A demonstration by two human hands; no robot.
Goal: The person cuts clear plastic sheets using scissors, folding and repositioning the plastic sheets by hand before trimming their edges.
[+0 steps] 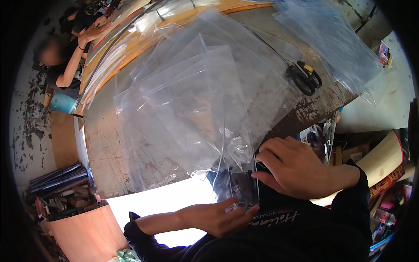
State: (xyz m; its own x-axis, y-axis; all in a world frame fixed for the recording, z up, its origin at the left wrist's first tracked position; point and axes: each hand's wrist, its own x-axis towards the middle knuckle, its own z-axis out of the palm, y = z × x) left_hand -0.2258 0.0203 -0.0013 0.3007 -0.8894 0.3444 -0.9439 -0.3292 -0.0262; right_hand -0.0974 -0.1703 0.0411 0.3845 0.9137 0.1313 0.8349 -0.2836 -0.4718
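Observation:
Clear plastic sheets (187,96) lie fanned and overlapping on the worn table, and one hangs over its near edge toward my body. My left hand (220,218) is closed on the bottom edge of this hanging plastic sheet (238,183), close to my dark shirt. At the sheet's right edge, my right hand (294,168) has its fingers curled, thumb and forefinger near each other. A small dark bit shows by the thumb tip, too small to name. Whether the plastic is a single sheet or a bag, I cannot tell.
Black-handled scissors (304,78) lie on the table (109,161) at the right. More bluish plastic sheets (331,43) hang over the far right corner. Another person (61,61) works at the far left. Rolls and clutter (384,174) fill the lower right.

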